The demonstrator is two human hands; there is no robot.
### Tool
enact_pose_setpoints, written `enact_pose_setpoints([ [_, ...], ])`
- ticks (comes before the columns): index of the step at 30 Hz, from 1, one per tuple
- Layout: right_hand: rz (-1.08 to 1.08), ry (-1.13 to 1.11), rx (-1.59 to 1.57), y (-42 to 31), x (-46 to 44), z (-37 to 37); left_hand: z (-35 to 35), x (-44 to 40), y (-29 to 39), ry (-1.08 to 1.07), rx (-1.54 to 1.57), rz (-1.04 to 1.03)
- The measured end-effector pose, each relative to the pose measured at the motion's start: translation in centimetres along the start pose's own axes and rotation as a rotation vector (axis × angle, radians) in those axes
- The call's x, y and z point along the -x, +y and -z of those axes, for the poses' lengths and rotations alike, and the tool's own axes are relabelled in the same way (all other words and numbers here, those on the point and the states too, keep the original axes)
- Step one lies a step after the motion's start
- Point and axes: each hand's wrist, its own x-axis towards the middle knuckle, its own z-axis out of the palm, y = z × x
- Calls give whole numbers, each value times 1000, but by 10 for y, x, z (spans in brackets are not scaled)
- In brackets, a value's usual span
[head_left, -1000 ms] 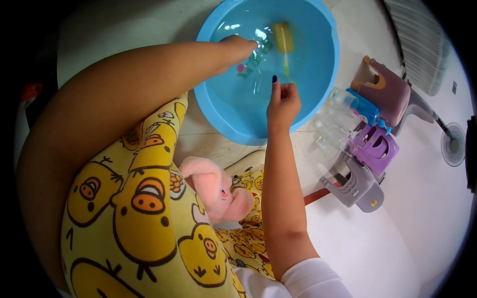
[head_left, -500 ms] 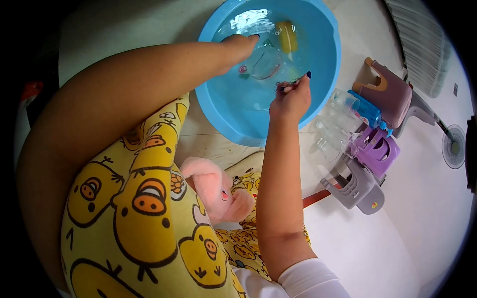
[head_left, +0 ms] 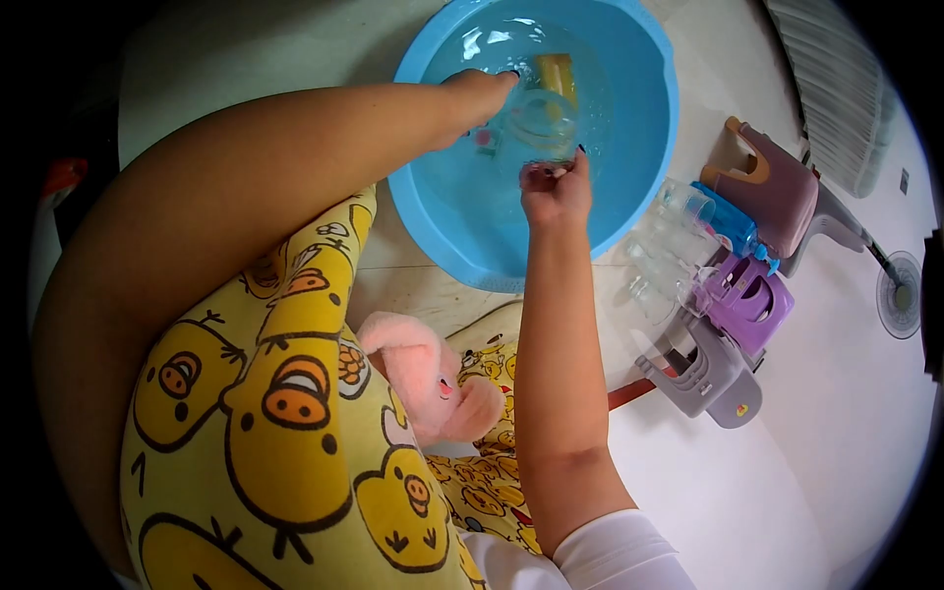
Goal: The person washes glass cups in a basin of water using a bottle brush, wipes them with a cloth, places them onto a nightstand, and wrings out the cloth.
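Under the water of a large blue basin [head_left: 413, 187] is a clear cup [head_left: 543, 120], its round rim blurred by ripples. A small pink and green patch shows in the water beside it. My left hand [head_left: 480, 98] reaches in from the left, closed around the cup's side, with most fingers hidden underwater. My right hand [head_left: 557, 192] is at the cup's near side, thumb up by the rim. Its other fingers are bent below the surface and distorted, so what they touch is unclear. A yellow sponge [head_left: 557, 77] lies in the water just beyond the cup.
Right of the basin stand several clear cups [head_left: 674, 236], a blue bottle [head_left: 726, 218], a purple stool [head_left: 749, 300], a grey stool [head_left: 703, 369] and a brownish-pink stool [head_left: 767, 187]. A floor drain [head_left: 897, 293] lies farther right. A pink plush slipper [head_left: 428, 379] is below the basin.
The clear cup has turned and shifted right and slightly up in the water. My right hand has moved left, closer under the cup. My left hand has barely moved.
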Motion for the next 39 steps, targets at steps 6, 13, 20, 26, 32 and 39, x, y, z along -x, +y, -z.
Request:
enact_pose_setpoints([
  [6,17,236,292,14,-1,1,3,7,0,-134,1,-39],
  [13,-208,141,169,23,-1,4,5,21,4,-149,-196,13],
  [20,-174,-208,326,24,16,-2,4,23,6,-190,-299,80],
  [26,-144,-305,467,25,6,11,-1,16,2,-71,-273,128],
  [32,-190,138,386,16,0,8,0,11,-1,-63,-265,76],
  [39,-28,-227,813,32,5,27,1,0,-7,-68,-217,48],
])
